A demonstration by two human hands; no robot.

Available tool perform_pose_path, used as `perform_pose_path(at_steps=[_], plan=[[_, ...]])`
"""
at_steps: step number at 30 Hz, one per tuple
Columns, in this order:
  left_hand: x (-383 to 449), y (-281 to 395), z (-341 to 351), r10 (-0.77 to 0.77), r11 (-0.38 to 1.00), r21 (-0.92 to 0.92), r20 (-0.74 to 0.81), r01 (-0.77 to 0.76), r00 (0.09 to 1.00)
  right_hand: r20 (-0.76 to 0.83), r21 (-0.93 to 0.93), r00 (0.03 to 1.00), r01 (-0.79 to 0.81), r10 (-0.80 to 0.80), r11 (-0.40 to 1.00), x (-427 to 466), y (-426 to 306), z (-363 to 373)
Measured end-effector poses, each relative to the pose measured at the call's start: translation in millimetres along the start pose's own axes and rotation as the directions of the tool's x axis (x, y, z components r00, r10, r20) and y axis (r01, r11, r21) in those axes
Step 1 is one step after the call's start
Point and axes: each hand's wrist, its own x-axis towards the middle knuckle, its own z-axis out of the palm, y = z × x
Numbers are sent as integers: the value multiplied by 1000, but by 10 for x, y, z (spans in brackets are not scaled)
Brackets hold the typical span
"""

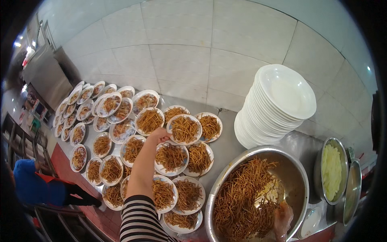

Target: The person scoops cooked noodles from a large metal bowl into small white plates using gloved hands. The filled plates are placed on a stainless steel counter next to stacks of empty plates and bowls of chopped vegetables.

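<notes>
My left hand reaches out over the table and grips the near rim of a white plate heaped with brown fried strips. That plate sits above neighbouring plates and seems to overlap them. My right hand, in a clear plastic glove, is down inside a large stainless steel bowl. Beside its fingers lies a big mass of the same brown strips; whether they hold any cannot be made out. Several filled plates surround my left forearm, some resting on the rims of others.
A tall, leaning stack of white plates stands behind the bowl, against the tiled wall. At right is a metal bowl of pale green shreds. More plates with mixed food crowd the table's far left. A person in blue is beyond the table.
</notes>
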Motion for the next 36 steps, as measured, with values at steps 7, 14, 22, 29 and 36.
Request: perform_pose_path(at_steps=[7,14,22,29,36], plan=[[-400,202,292,474,361,930,-240,62,847,260,-58,966,24,-8,998,-155,574,63],[-1693,487,1863,654,464,630,230,-623,720,518,-415,694,-308,500,856,-30,1468,558],[-3462,-100,4236,335,564,416,675,-714,658,824,-217,552,108,123,970,-809,535,609],[-3575,-1902,6476,156,489,420,820,-764,551,920,-200,390,370,43,907,-1054,962,880],[-3664,-2122,7279,359,64,534,776,-843,519,489,-372,863,73,128,926,-411,1469,463]])
